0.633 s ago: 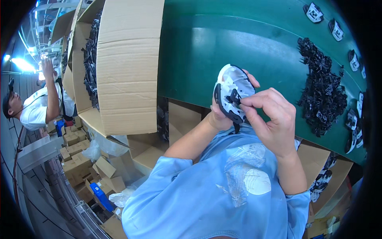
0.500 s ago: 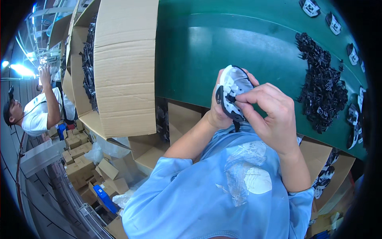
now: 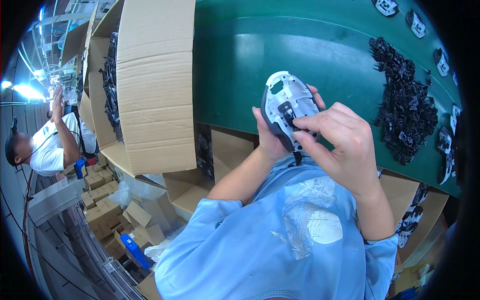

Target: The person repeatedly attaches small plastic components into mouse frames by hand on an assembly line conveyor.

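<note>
In front of my chest, my left hand [image 3: 270, 142] is wrapped round a white and black plastic shell [image 3: 272, 103], which looks like a computer mouse cover. Its hollow inside faces up, with ribs, pegs and a rectangular opening near the far end. A small black plastic clip [image 3: 286, 111] sits at the middle of the hollow. My right hand [image 3: 342, 137] pinches the clip's near end between thumb and forefinger, against the shell. The fingertips partly hide the clip, so I cannot tell whether it is seated.
A heap of small black clips [image 3: 406, 107] lies on the green bench [image 3: 280, 55] to the right. Similar shells [image 3: 415, 23] line the far right edge. At left stands a large carton [image 3: 156, 85] with black parts inside. A person [image 3: 56, 135] is farther left, near stacked boxes [image 3: 102, 217].
The shell has turned so its inside faces up more fully, and the black clip shows more clearly. My right hand keeps its pinch. The person at left has moved slightly.
</note>
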